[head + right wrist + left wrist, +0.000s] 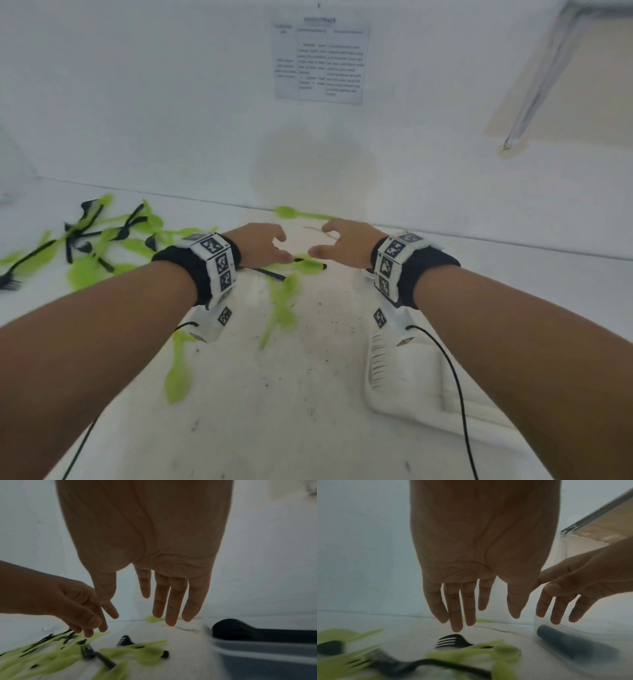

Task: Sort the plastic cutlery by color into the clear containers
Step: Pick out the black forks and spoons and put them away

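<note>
you are holding both hands over the bench (308,394), left hand (262,245) and right hand (346,243) spread, fingers loose, gripping nothing. green cutlery (284,308) and black cutlery (85,236) are lying scattered below and leftward. a clear container (267,654) holding black pieces is sitting at your right.

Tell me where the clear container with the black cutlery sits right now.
In the right wrist view the clear container sits at lower right on the table, right of the green and black pile, black cutlery inside.
</note>
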Tool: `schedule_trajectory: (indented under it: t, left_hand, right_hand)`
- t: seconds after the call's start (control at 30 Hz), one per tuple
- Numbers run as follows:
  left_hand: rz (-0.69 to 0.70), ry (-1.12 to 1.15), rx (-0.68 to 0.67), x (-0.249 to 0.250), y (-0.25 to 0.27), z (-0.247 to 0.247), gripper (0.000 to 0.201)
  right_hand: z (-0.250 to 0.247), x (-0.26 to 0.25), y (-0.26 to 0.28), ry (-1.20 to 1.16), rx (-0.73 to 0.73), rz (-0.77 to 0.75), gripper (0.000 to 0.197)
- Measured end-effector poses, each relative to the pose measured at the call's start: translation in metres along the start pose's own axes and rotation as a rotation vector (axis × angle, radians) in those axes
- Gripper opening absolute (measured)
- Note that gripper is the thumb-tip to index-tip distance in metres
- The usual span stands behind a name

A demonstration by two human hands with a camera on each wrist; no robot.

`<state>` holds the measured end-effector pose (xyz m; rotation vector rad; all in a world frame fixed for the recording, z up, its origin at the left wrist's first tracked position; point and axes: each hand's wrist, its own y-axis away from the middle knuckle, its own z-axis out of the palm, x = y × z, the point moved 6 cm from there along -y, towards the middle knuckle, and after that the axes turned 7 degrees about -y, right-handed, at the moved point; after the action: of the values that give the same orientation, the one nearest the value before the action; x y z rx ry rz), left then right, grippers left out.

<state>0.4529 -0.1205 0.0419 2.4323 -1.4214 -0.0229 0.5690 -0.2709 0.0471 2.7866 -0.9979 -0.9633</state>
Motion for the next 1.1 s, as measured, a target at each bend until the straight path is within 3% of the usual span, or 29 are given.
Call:
schedule_trajectory:
  t: [0.13,0.3,0.47,0.6,0.77,0.97,1.1]
  left_hand:
    - [-0.046,-0.018,-0.016,-0.05,0.023,0.015,0.045]
    - [-0.003,-0.066,-0.002,-0.087,0.027,0.033,0.027]
    - [0.143,-0.145,-0.044,-0.083,0.007,0.052,0.044]
    - [0.245,-0.213,-0.082,-0.071,-0.009,0.055,0.027]
    - [0.307,-0.159,-0.038,-0.085,-0.013,0.053,0.032]
    - [0.298,0.029,-0.079,-0.115,-0.012,0.058,0.022]
    - [0.238,0.213,-0.104,-0.14,-0.003,0.057,0.034]
  right_hand:
    - [0.036,-0.031,-0.006,0.172,-0.045,-0.039,0.05]
    - [0.07,-0.045,-0.033,0.299,-0.062,-0.003,0.04]
    - [0.081,-0.048,-0.066,0.319,0.011,0.118,0.04]
    - [0.092,-0.047,-0.086,0.324,-0.02,0.196,0.037]
    - [0.098,-0.051,-0.091,0.292,0.076,0.243,0.024]
    - [0.111,-0.053,-0.1,0.169,-0.022,0.325,0.032]
    - [0.123,-0.06,-0.099,0.145,-0.127,0.312,0.032]
